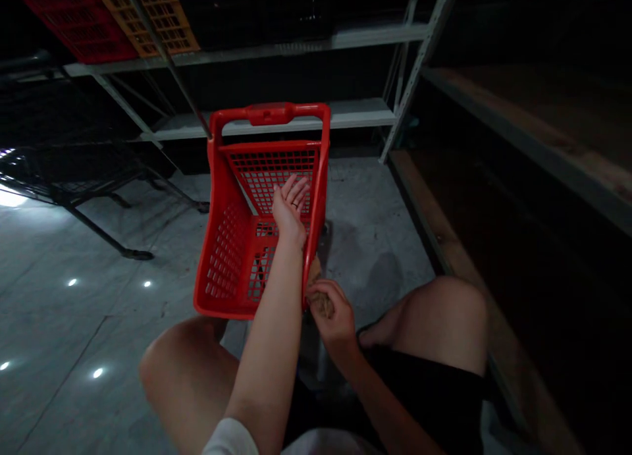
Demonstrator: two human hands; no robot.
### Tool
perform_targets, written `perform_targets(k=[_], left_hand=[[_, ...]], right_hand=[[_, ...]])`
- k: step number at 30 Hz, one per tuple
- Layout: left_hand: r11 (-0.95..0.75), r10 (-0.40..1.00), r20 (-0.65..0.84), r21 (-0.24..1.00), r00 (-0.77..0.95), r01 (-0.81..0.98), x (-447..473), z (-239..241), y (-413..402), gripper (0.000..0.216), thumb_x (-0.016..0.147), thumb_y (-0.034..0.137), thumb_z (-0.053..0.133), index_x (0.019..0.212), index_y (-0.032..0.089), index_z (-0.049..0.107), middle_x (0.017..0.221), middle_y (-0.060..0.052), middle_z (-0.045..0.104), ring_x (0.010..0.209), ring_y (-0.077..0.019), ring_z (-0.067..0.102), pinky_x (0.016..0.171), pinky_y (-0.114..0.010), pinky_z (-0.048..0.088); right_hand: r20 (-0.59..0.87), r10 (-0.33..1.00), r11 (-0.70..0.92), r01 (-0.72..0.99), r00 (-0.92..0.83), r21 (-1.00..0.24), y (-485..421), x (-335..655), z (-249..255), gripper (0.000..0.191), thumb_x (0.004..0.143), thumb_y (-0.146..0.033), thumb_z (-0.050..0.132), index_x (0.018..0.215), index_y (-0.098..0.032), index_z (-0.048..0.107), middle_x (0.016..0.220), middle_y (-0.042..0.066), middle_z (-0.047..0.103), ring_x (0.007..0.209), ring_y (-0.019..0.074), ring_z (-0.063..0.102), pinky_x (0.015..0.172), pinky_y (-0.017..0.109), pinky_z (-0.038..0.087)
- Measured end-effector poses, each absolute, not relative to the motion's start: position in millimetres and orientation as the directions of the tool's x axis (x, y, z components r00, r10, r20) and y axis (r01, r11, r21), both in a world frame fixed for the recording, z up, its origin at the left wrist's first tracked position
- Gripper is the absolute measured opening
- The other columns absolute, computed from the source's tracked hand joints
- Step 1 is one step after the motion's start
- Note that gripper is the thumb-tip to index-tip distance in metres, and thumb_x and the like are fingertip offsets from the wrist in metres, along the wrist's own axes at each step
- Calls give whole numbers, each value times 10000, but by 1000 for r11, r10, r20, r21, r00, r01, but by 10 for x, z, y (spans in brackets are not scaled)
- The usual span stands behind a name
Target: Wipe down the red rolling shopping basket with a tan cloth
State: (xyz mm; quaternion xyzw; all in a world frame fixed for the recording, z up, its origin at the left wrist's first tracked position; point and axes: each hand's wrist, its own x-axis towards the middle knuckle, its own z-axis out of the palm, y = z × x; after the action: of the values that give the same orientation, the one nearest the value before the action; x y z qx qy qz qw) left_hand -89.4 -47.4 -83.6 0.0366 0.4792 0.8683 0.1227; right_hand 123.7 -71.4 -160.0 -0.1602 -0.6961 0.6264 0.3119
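A red plastic shopping basket with a raised handle stands on the floor in front of my knees. My left hand reaches into the basket with its fingers spread, holding nothing; a ring shows on one finger. My right hand is closed at the basket's near right rim, pinching a small brownish thing I cannot make out. I am crouched, both knees bare.
Metal shelving runs along the back, with red and orange crates up on it. A wooden shelf unit lines the right side. A black wire rack stands at left on the pale tiled floor.
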Motion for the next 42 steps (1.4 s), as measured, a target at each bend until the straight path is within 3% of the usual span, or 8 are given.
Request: perform_targets(k=[6,10,17,23,28,33,38,42], left_hand=[[-340,356,91,940,-930,-38,-325,-647,-1129,479,1050,528,443,1228,184,724,1186,-120,795,1040,-203,756,958,-326,555],[-131,479,168,984,-862,119,157,-753,-1488,462,1017,503,580,1382,230,654,1411,-103,700,1315,-239,651,1132,-386,494],[-78,483,281,957,-829,279,262,-1112,-1363,464,909,274,672,1364,182,654,1417,-127,682,1351,-272,619,1217,-449,433],[-66,291,364,930,-885,361,-321,-1026,-913,438,803,53,539,1129,219,781,1222,-81,765,1210,-244,673,1192,-481,451],[-54,486,403,899,-775,434,-403,-995,-552,307,768,56,729,1040,177,807,1276,-151,736,1291,-300,652,1211,-540,428],[75,643,489,726,-589,684,385,-1102,-994,270,950,110,641,1180,176,765,1512,-167,609,1421,-269,589,1197,-488,489],[192,772,419,563,-478,804,1392,-1111,-1720,379,1021,101,542,1352,219,684,1607,-86,541,1519,-215,483,1219,-384,499],[138,793,446,531,-414,836,1628,-1184,-1869,502,1004,36,497,1451,227,624,1531,-74,622,1496,-176,509,1204,-336,514]], right_hand=[[170,631,100,-138,-757,-985,-545,1169,-1318,234,810,-231,680,1039,-273,708,1030,30,728,981,214,690,932,383,570],[145,632,-62,-237,-762,-970,-424,929,-1088,461,766,-366,777,1205,-289,662,1247,40,701,1146,229,667,1086,430,533],[-75,406,-479,-142,-911,-866,-86,875,-982,645,919,-788,447,1409,-393,589,1702,4,395,1228,249,685,992,468,605],[-26,449,-175,-60,-893,-983,517,761,-1040,473,912,-638,540,1213,-304,690,1469,58,650,841,156,722,768,327,614],[37,607,169,83,-794,-982,850,115,-1046,415,937,-434,511,1279,-238,642,1440,117,648,1201,226,675,1026,438,563],[214,524,517,108,-824,-849,915,-446,-1094,617,950,-355,551,1552,-286,433,1643,120,454,1571,272,361,1260,596,325],[261,550,602,161,-793,-782,851,-548,-1208,799,849,-196,608,1613,-189,372,1763,179,149,1650,328,165,1306,595,250],[280,529,631,150,-801,-761,927,-539,-1232,743,876,-180,568,1601,-228,412,1753,134,201,1647,293,198,1318,545,262]])
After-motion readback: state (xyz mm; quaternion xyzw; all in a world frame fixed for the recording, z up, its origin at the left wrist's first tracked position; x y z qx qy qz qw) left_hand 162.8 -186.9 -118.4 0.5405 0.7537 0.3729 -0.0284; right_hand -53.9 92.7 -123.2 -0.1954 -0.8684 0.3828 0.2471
